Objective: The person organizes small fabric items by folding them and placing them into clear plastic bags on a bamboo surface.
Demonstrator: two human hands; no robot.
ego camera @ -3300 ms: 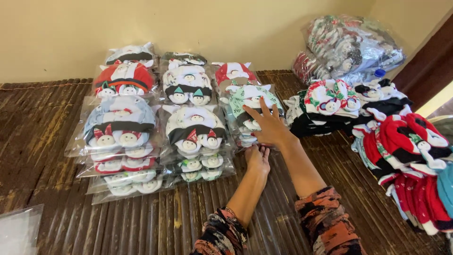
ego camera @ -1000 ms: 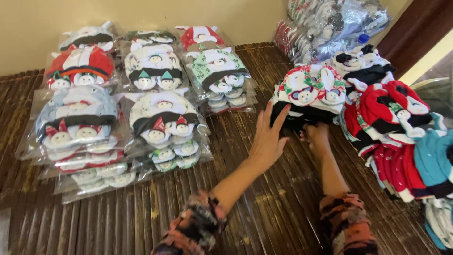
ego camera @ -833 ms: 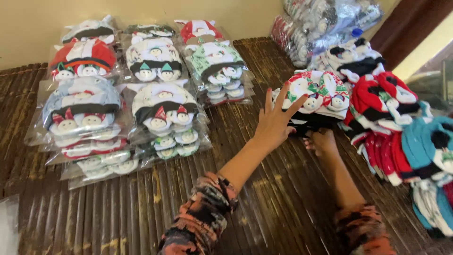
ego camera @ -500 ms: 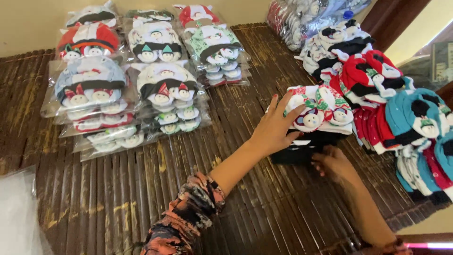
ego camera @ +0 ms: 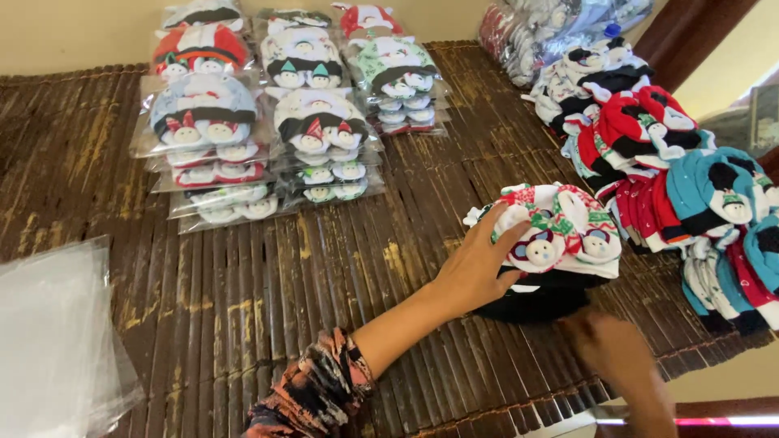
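Observation:
A small stack of baby caps with snowman faces lies on the dark bamboo mat, white and green ones on top of a black one. My left hand rests spread against the stack's left side, fingers on the top cap. My right hand, blurred, is at the stack's near edge by the black cap; its fingers are not clearly seen.
Bagged cap stacks stand in rows at the back left. Loose red, blue and white caps pile along the right edge. Clear plastic bags lie at the near left. Another bagged heap sits far right.
Both hands have drawn the cap stack away from the right-hand pile toward the near edge of the mat. The view has swung right and down.

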